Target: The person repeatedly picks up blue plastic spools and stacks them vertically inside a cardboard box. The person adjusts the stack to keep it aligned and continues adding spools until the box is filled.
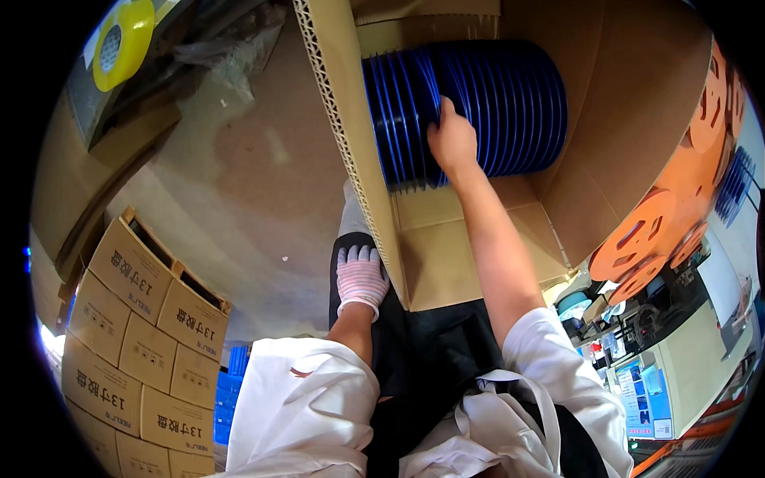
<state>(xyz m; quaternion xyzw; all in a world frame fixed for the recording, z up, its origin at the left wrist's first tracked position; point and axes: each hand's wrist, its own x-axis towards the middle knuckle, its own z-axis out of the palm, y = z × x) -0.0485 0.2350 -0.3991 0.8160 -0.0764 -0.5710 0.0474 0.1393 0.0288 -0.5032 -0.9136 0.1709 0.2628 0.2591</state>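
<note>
Blue plastic reels (510,107) stand on edge in a row inside an open cardboard box (629,95). The ones on the left lean and sit farther apart; those on the right are packed close. My bare right hand (454,143) reaches into the box, its fingers closed on the rim of a blue reel near the middle of the row. The fingertips are partly hidden between the reels. Outside the box's left wall, my left hand (360,279), in a pink-and-white striped knit glove, lies on my dark-clad leg with its fingers stretched out, holding nothing.
Stacked cartons (147,350) stand at the lower left. A roll of yellow tape (123,44) is at the upper left, near crumpled clear plastic (235,60). Large orange reels (637,239) are right of the box, with a pale table (693,366) beyond.
</note>
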